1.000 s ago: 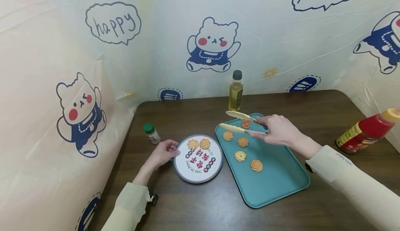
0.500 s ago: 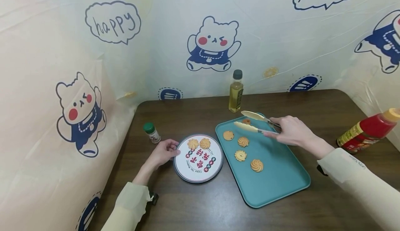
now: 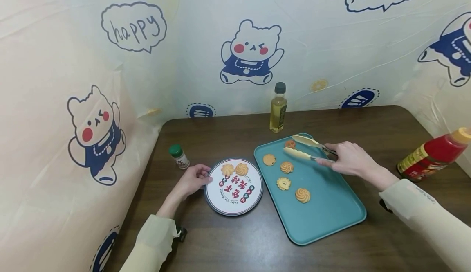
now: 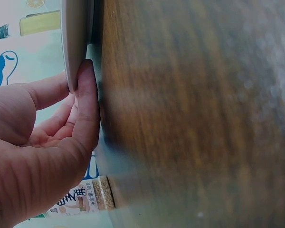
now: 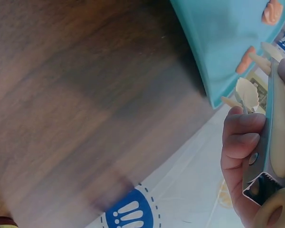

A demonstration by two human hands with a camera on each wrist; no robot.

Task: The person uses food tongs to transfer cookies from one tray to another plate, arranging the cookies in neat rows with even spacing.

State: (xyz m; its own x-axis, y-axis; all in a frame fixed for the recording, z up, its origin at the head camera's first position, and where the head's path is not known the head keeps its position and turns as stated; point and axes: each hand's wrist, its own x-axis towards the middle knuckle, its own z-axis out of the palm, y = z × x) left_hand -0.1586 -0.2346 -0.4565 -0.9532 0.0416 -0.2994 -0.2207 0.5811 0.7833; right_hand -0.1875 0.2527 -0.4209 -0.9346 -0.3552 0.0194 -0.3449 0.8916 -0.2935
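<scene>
On the dark wooden table (image 3: pixel 220 239), a teal tray (image 3: pixel 331 210) lies to the right of a round printed plate (image 3: pixel 235 200), the two just beside each other. Right hand (image 3: pixel 347 159): fingers curled round the handles of a pair of cream-tipped tongs (image 3: pixel 305 149); the tong arms stand apart and carry nothing, their tips over the tray's far end, bracketing the space near the far cookie (image 3: pixel 290 144). Left hand (image 3: pixel 193 180): fingertips and thumb pinch the plate's left rim, steadying it; the left wrist view shows the rim (image 4: pixel 76 42) caught between thumb and fingers. Contents: two cookies (image 3: pixel 234 169) on the plate's far edge; five on the tray, the far cookie being the one nearest the tong tips. Step in hand, by judgement: lining the empty tongs up on a tray cookie for transfer to the plate. Next move would call for lowering the tips either side of that cookie and closing gently, since such biscuits likely crumble. Against the earlier frames: the tongs have drawn rightward and back from over the tray's left side toward the far cookie; left hand, plate and cookies unchanged. Also present: oil bottle (image 3: pixel 278 108), small green-capped jar (image 3: pixel 179 156), red sauce bottle (image 3: pixel 434 153).
</scene>
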